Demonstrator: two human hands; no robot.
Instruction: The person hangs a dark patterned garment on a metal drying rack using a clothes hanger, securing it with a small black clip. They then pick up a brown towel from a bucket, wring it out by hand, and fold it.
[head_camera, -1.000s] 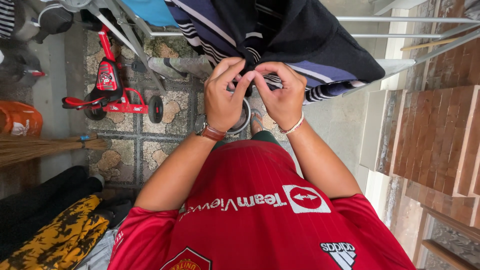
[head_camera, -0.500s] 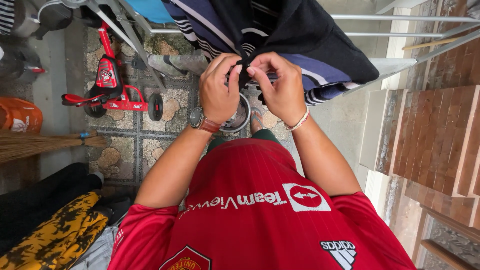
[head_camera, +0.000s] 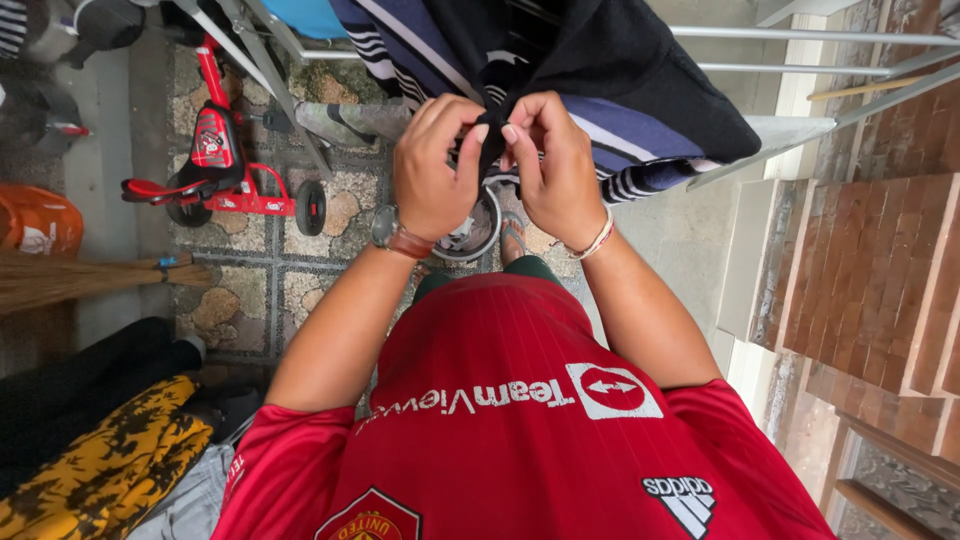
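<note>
The fingertips of both hands meet near the top middle of the frame and pinch a fold of black cloth. The left hand is curled almost shut, with a watch on its wrist. The right hand is curled the same way, with a thin band on its wrist. How much cloth sits between the fingers is hard to see. The black cloth hangs over a striped cloth on a metal rack at the top. Below the hands is a round pail. A red trike stands at the upper left, a broom at the left edge, and brick steps on the right.
</note>
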